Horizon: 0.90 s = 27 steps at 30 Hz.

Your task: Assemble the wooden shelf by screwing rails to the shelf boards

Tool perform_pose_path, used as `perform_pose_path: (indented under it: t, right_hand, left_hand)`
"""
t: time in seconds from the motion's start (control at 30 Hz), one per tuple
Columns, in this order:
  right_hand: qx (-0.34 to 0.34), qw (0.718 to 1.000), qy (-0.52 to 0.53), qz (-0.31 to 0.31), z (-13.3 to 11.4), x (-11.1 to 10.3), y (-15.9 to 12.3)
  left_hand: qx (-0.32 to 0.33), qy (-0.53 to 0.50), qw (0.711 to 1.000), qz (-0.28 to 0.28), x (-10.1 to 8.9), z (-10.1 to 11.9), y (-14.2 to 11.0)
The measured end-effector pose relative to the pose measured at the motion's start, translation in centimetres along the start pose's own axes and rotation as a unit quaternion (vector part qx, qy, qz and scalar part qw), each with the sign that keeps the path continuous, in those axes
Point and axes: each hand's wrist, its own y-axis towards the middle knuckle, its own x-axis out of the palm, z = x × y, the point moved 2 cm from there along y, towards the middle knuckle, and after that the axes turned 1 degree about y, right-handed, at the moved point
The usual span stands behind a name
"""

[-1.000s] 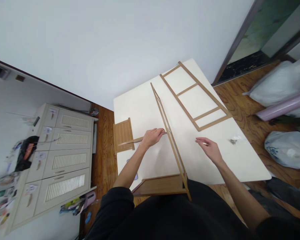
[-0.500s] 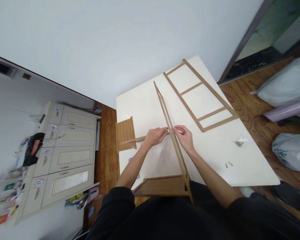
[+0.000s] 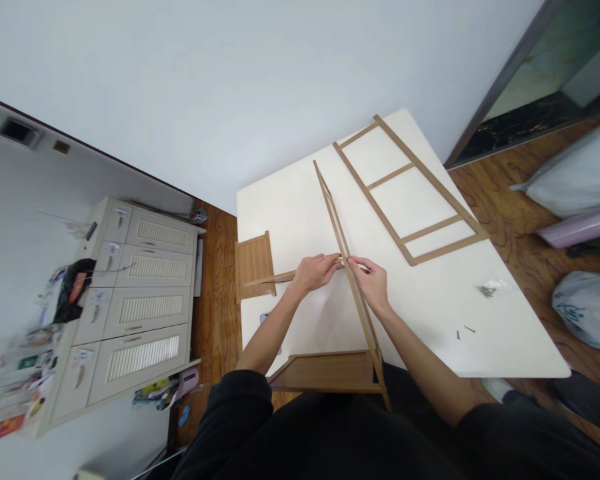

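Observation:
A ladder-like wooden frame (image 3: 336, 223) stands on edge between my hands. My left hand (image 3: 311, 273) is closed around the end of a thin wooden slat (image 3: 281, 277), where it meets the frame's left side. On the other side my right hand (image 3: 373, 281) pinches close against the frame; whatever lies between its fingertips is too small to make out. A slatted wooden panel (image 3: 330, 371) joins the frame near my body. Another wooden panel (image 3: 255, 263) sits at the table's left edge, by the slat's far end.
A second wooden frame (image 3: 425, 175) lies flat on the white table (image 3: 435, 293). Two loose screws (image 3: 469, 329) and a small bag of hardware (image 3: 487, 291) rest at the right. A phone-like object (image 3: 264, 318) is partly hidden by my left arm. A wall rises behind.
The view has shifted slightly. My right fingers have drawn in closer against the standing frame; my left hand stays at the slat's end.

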Motion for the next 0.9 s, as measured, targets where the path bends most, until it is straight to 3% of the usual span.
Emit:
perform_pose_path:
  t: [0.3, 0.57, 0.8, 0.9]
  right_hand:
    - [-0.049, 0.997, -0.064, 0.012, -0.9, 0.4, -1.0]
    - [-0.049, 0.992, -0.103, 0.056, -1.2, 1.0, -1.4]
    - [-0.026, 0.995, -0.076, 0.053, -0.8, 1.0, -1.6]
    - [-0.047, 0.993, -0.094, 0.056, -1.0, 0.8, -1.4]
  left_hand:
    - [0.019, -0.012, 1.0, 0.018, 0.1, -0.3, -0.6]
    - [0.004, -0.016, 0.999, 0.035, -0.5, -0.7, -1.0]
    - [0.007, -0.004, 1.0, 0.028, 0.2, -0.4, -0.9]
    - [0.005, -0.001, 1.0, 0.028, 0.4, -0.4, -0.7]
